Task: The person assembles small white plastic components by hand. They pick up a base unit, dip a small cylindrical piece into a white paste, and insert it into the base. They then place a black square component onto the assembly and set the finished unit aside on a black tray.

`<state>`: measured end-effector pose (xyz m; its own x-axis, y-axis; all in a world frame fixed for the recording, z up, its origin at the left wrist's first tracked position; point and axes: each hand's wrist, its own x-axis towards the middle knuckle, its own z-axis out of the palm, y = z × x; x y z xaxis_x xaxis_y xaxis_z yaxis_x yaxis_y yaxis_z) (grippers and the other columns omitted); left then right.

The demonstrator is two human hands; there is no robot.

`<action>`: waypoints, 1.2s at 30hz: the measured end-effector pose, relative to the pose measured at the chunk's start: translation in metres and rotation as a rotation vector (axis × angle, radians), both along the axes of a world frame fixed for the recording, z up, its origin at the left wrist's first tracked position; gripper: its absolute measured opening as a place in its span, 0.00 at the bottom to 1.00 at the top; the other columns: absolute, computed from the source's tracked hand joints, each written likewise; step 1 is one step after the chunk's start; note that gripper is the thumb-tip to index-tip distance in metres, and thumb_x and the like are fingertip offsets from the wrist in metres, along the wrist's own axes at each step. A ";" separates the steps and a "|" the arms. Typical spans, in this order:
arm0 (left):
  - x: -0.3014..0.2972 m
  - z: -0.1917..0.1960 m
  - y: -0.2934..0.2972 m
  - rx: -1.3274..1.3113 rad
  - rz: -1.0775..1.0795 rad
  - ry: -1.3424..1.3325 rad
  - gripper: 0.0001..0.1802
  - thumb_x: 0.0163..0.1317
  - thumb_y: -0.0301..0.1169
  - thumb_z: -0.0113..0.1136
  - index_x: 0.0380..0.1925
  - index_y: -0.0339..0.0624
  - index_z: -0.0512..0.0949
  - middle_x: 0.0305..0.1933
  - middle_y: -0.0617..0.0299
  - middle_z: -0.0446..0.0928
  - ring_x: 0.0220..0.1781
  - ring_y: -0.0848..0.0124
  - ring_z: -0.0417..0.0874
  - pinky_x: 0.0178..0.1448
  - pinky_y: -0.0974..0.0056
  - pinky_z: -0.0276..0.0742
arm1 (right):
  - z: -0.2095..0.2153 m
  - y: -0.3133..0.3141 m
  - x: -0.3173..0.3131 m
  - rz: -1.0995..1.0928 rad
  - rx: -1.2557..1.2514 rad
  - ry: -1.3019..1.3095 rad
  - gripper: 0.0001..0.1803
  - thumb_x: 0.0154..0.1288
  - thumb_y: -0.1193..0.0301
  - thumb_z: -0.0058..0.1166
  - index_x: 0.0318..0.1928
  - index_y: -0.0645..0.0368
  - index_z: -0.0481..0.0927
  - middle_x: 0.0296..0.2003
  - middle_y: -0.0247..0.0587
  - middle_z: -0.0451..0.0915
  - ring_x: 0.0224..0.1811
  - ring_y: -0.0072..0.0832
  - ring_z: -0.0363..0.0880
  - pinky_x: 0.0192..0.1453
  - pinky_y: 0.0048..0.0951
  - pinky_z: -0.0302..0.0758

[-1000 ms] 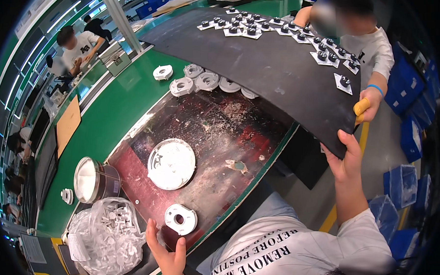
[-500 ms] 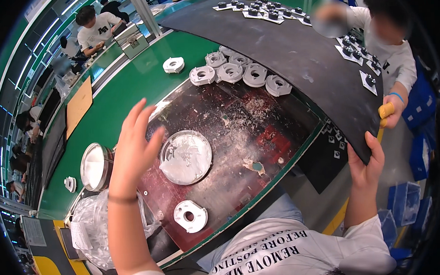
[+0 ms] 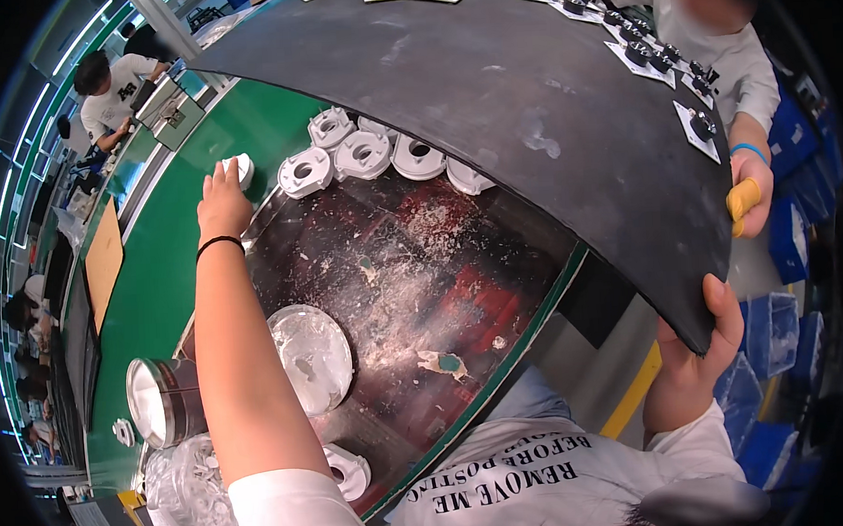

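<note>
My left hand (image 3: pixel 223 208) reaches out over the green tabletop (image 3: pixel 163 265), its fingers stretched to the near-left edge of a white ring-shaped part (image 3: pixel 242 171). The thumb is hidden, and the part looks to be still resting on the table. At the right, my right hand (image 3: pixel 707 340) grips the near corner of a large black sheet (image 3: pixel 528 117), thumb on top and fingers underneath. Black round pieces on white square cards (image 3: pixel 640 58) lie along the sheet's far and right edges. Several similar white parts (image 3: pixel 362 155) cluster by its left edge, one partly covered by it.
A round tray of white paste (image 3: pixel 313 357) sits on the stained dark board (image 3: pixel 412 263). Left of it are an open tin (image 3: pixel 155 402) and a clear plastic bag (image 3: pixel 192 494). Another white part (image 3: pixel 348 471) lies near my forearm. A co-worker's hand (image 3: pixel 750 192) with yellow finger covers is beside the sheet.
My left hand has moved from above the paste tray forward to the lone white part. The black sheet now reaches over part of the white cluster. My right hand still grips its corner.
</note>
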<state>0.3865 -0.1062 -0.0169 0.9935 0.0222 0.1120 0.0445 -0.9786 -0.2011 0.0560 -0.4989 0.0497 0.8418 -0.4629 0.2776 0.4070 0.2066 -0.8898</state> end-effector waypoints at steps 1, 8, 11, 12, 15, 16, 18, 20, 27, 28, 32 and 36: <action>-0.004 0.006 -0.007 -0.018 0.023 0.103 0.33 0.59 0.25 0.48 0.67 0.55 0.58 0.69 0.60 0.62 0.68 0.58 0.64 0.64 0.54 0.69 | -0.001 0.000 0.000 0.006 0.020 -0.014 0.20 0.66 0.75 0.41 0.54 0.77 0.66 0.51 0.62 0.75 0.48 0.46 0.80 0.48 0.39 0.84; -0.016 0.005 0.007 0.023 0.002 -0.041 0.28 0.57 0.31 0.59 0.60 0.51 0.66 0.54 0.59 0.76 0.57 0.60 0.73 0.55 0.54 0.75 | 0.004 0.001 -0.004 0.057 0.188 0.032 0.19 0.66 0.73 0.42 0.54 0.73 0.66 0.49 0.55 0.76 0.47 0.37 0.79 0.48 0.32 0.80; -0.035 0.019 0.010 0.003 -0.056 -0.092 0.24 0.57 0.30 0.60 0.55 0.49 0.69 0.53 0.57 0.76 0.55 0.58 0.74 0.54 0.54 0.75 | 0.005 -0.005 -0.003 0.129 0.369 0.094 0.19 0.64 0.73 0.45 0.53 0.71 0.69 0.47 0.51 0.77 0.45 0.34 0.81 0.47 0.30 0.81; -0.042 0.025 0.013 -0.023 -0.124 -0.126 0.23 0.56 0.30 0.60 0.54 0.49 0.69 0.52 0.56 0.77 0.55 0.58 0.74 0.54 0.54 0.75 | 0.002 -0.009 -0.003 0.215 0.492 0.086 0.19 0.63 0.73 0.45 0.53 0.70 0.69 0.47 0.51 0.77 0.45 0.36 0.81 0.47 0.33 0.82; -0.067 0.049 0.007 -0.098 -0.323 -0.218 0.21 0.54 0.29 0.60 0.50 0.47 0.71 0.46 0.53 0.78 0.53 0.56 0.75 0.53 0.54 0.74 | -0.003 -0.011 -0.006 0.180 0.522 0.143 0.20 0.62 0.73 0.47 0.54 0.70 0.68 0.47 0.53 0.77 0.46 0.40 0.82 0.48 0.38 0.83; -0.077 0.058 0.002 -0.098 -0.384 -0.219 0.22 0.53 0.29 0.61 0.50 0.46 0.72 0.42 0.53 0.78 0.50 0.55 0.75 0.52 0.54 0.74 | -0.004 -0.010 -0.006 0.189 0.516 0.128 0.21 0.62 0.73 0.47 0.54 0.70 0.68 0.47 0.52 0.77 0.47 0.40 0.81 0.48 0.38 0.83; -0.102 0.075 0.000 -0.046 -0.507 -0.259 0.21 0.53 0.29 0.61 0.49 0.45 0.72 0.40 0.53 0.77 0.47 0.54 0.75 0.50 0.53 0.73 | -0.006 -0.004 -0.003 0.214 0.506 0.103 0.21 0.61 0.73 0.47 0.54 0.70 0.68 0.47 0.52 0.77 0.47 0.40 0.81 0.48 0.37 0.83; -0.128 0.089 -0.003 -0.074 -0.580 -0.278 0.21 0.52 0.28 0.60 0.48 0.43 0.72 0.38 0.53 0.77 0.44 0.53 0.75 0.48 0.53 0.72 | -0.011 -0.004 -0.003 0.277 0.522 0.103 0.24 0.61 0.73 0.47 0.57 0.68 0.65 0.50 0.51 0.75 0.50 0.39 0.79 0.51 0.41 0.80; -0.191 0.106 -0.008 -0.198 -0.673 -0.347 0.21 0.48 0.21 0.60 0.45 0.38 0.72 0.37 0.52 0.75 0.43 0.51 0.73 0.48 0.53 0.69 | -0.025 0.003 -0.005 0.236 0.533 0.150 0.24 0.59 0.74 0.50 0.57 0.64 0.65 0.50 0.48 0.76 0.48 0.39 0.80 0.49 0.39 0.82; -0.204 0.112 -0.002 -0.188 -0.656 -0.343 0.20 0.49 0.21 0.59 0.46 0.37 0.72 0.37 0.51 0.75 0.43 0.51 0.73 0.48 0.53 0.69 | -0.029 0.004 -0.004 0.266 0.557 0.140 0.24 0.59 0.74 0.50 0.57 0.64 0.65 0.50 0.47 0.76 0.48 0.38 0.80 0.49 0.39 0.82; -0.225 0.111 0.002 -0.217 -0.609 -0.293 0.21 0.49 0.21 0.59 0.46 0.37 0.71 0.36 0.52 0.74 0.43 0.52 0.73 0.48 0.53 0.68 | -0.041 0.004 -0.007 0.270 0.565 0.123 0.24 0.60 0.74 0.50 0.58 0.63 0.66 0.50 0.46 0.76 0.50 0.37 0.80 0.51 0.40 0.81; -0.237 0.108 -0.006 -0.247 -0.633 -0.277 0.22 0.49 0.20 0.59 0.47 0.37 0.71 0.37 0.52 0.74 0.44 0.52 0.73 0.49 0.54 0.68 | -0.053 0.005 -0.003 0.261 0.569 0.100 0.23 0.60 0.74 0.49 0.57 0.63 0.66 0.51 0.45 0.75 0.50 0.37 0.79 0.53 0.41 0.79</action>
<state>0.1493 -0.1125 0.0906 0.7607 -0.4892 0.4267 -0.5269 -0.8493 -0.0344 0.0528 -0.4944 -0.0033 0.9561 -0.2908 -0.0371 0.2000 0.7396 -0.6426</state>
